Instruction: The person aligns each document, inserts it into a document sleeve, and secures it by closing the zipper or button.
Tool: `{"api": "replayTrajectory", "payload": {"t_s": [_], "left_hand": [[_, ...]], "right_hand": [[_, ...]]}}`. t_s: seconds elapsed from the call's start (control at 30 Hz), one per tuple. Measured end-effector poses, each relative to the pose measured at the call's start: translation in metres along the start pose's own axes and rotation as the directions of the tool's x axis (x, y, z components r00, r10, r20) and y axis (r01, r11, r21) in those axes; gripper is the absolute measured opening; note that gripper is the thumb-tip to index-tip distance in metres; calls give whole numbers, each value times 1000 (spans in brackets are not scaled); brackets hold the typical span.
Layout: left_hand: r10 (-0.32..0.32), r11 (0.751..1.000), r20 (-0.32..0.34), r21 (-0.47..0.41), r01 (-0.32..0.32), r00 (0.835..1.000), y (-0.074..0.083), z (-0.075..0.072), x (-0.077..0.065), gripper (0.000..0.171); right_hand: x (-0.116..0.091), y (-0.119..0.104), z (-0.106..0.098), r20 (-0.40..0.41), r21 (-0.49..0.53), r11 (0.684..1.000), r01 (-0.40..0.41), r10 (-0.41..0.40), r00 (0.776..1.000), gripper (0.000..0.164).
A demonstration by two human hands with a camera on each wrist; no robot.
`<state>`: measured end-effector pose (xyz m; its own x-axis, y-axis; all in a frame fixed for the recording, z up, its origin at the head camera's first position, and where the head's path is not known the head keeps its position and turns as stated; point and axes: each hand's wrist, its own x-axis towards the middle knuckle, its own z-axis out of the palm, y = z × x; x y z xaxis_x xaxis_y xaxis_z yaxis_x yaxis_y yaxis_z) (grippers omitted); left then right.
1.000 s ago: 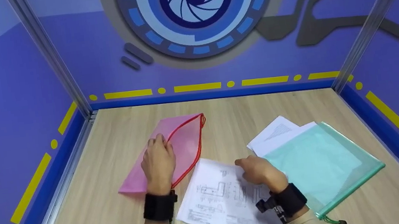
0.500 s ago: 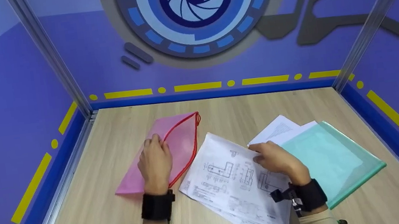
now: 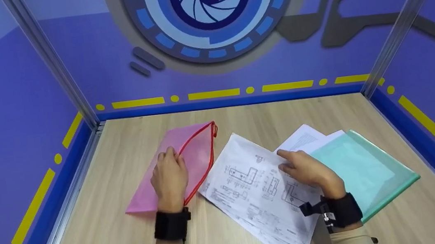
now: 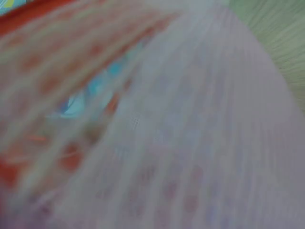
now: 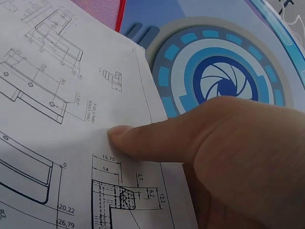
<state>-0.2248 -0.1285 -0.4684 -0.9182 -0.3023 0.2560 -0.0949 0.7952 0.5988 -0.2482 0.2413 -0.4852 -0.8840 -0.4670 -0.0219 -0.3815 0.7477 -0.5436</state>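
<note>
My left hand (image 3: pixel 169 178) pinches the edge of a pink mesh zip pouch (image 3: pixel 199 157) with red trim, its mouth spread toward the right. In the left wrist view the blurred mesh (image 4: pixel 190 124) fills nearly the whole frame and hides the hand. My right hand (image 3: pixel 309 168) grips the right edge of several sheets of paper (image 3: pixel 243 193) printed with technical drawings. In the right wrist view the thumb (image 5: pixel 157 143) presses on the top sheet while the other fingers go behind it. The sheets' left corner lies close beside the pouch's opening.
A teal zip pouch (image 3: pixel 369 172) lies on the right of the wooden table (image 3: pixel 103 235), partly behind the right arm. White sheets (image 3: pixel 304 138) show past its upper left edge. Blue printed walls (image 3: pixel 212 81) with metal corner posts enclose the table on three sides.
The right hand has lifted the sheets away from me and to the right, turning them a little. The left hand stays on the pink pouch, which has shifted slightly left.
</note>
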Motion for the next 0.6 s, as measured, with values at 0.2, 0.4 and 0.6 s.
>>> {"api": "replayTrajectory", "payload": {"t_s": [0.2,0.4,0.6], "left_hand": [[1,1000,1,13,-1,1000,0,2,0,15],[9,1000,-7,9,-9,1000,-1,3,0,13],[3,1000,0,-6,-3,1000,0,3,0,15]], "right_hand": [[2,3,-2,-48,29,998,51,-50,998,23],[4,-4,-1,10,138,989,-52,51,999,54],[6,-13,8,94,107,993,-50,40,995,26]]}}
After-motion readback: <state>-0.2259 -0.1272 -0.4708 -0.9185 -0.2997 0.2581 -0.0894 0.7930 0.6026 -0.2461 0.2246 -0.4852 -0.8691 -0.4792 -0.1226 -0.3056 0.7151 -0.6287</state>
